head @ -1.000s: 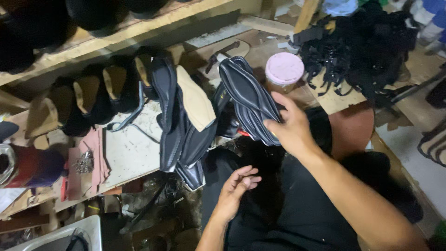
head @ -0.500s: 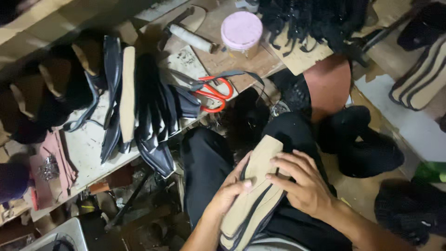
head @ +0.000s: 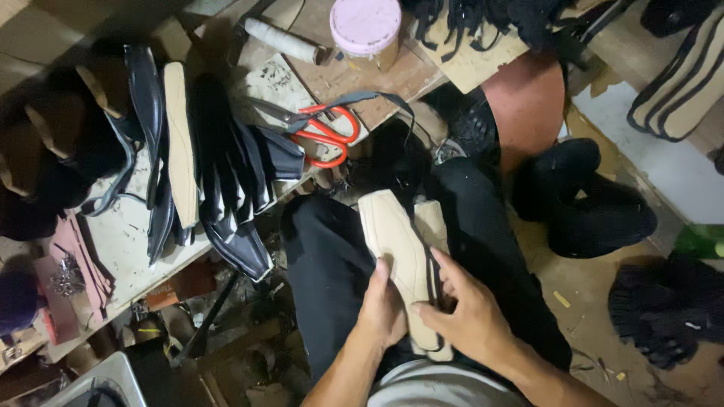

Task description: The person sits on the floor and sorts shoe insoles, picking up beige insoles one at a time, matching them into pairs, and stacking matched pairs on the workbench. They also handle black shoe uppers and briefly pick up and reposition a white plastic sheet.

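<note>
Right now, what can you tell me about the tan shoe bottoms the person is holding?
The tan soles are two flat, sole-shaped pieces stacked together, pale beige with dark edging along the sides. They look like stiff board or leather, though that is hard to tell. They lie lengthwise over the person's lap on black trousers, toe end pointing away. The left hand grips them from one side and the right hand from the other.

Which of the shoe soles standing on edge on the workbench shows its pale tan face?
The tan-faced sole, second from the left end of the upright row on the workbench; the soles beside it show only black surfaces.
</note>
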